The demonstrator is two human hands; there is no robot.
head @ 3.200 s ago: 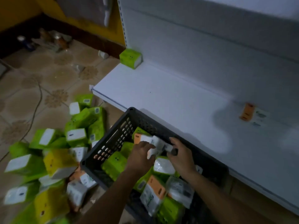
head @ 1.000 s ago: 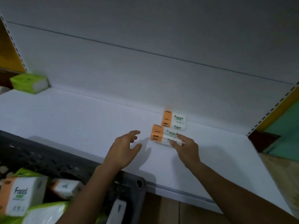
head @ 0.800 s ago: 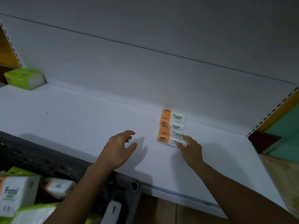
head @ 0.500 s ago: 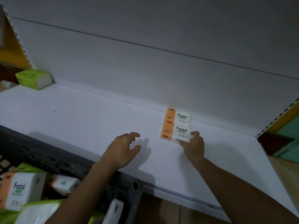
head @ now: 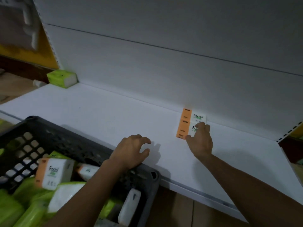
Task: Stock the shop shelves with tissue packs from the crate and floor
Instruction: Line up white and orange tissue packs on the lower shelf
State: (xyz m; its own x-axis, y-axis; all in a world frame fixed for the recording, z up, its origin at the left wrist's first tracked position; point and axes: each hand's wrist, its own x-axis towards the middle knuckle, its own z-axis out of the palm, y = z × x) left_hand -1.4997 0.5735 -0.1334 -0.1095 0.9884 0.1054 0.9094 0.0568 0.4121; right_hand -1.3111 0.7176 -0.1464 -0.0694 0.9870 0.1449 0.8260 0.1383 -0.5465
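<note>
Two orange-and-white "Facial" tissue packs lie on the white shelf (head: 114, 115) at the right, one behind the other. The rear pack (head: 195, 114) sits against the back panel. The front pack (head: 182, 130) touches it, and my right hand (head: 199, 142) grips it with fingers curled over its top and the thumb at its near edge. My left hand (head: 132, 151) hovers over the shelf's front edge by the crate rim, fingers loosely curled, holding nothing. The black crate (head: 65, 136) at lower left holds several packs, among them an orange-and-white one (head: 52, 174) and green ones (head: 16, 208).
A green tissue pack (head: 62, 78) stands alone at the shelf's far left back corner. The shelf's back panel rises behind. A brown floor shows under the shelf's front lip at lower right, and a yellow wall stands at far left.
My right hand has slid the front orange pack back until it meets the rear pack, and its fingers now lie over it. My left hand has drawn back toward the crate rim.
</note>
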